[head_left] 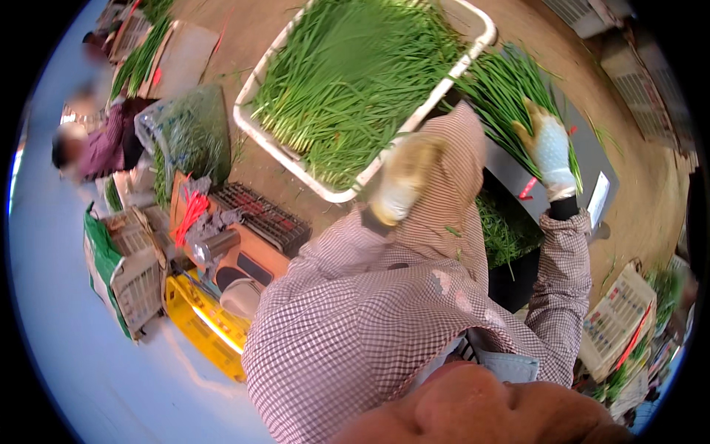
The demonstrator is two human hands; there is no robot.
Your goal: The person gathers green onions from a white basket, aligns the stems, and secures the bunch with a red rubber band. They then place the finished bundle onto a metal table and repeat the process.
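My right hand (549,148), in a patterned work glove, lies on a bunch of long green leafy stalks (495,78) over a grey board (592,155), its thumb and fingers apart. Red ties (529,189) lie on the board. My left hand (405,174), in a yellowish glove, is blurred by motion above my striped-clad leg (462,140), near the rim of a white crate (340,194) heaped with similar stalks (355,81); its fingers are too smeared to read. More loose greens (503,229) show below the board, partly hidden by my leg.
At left are a co-worker (107,140) in purple, a bag of greens (185,129), an orange stool (262,251) bearing red ties and tools, a yellow crate (200,318) and a pale crate (133,285). More crates stand at upper right (629,81) and lower right (614,318).
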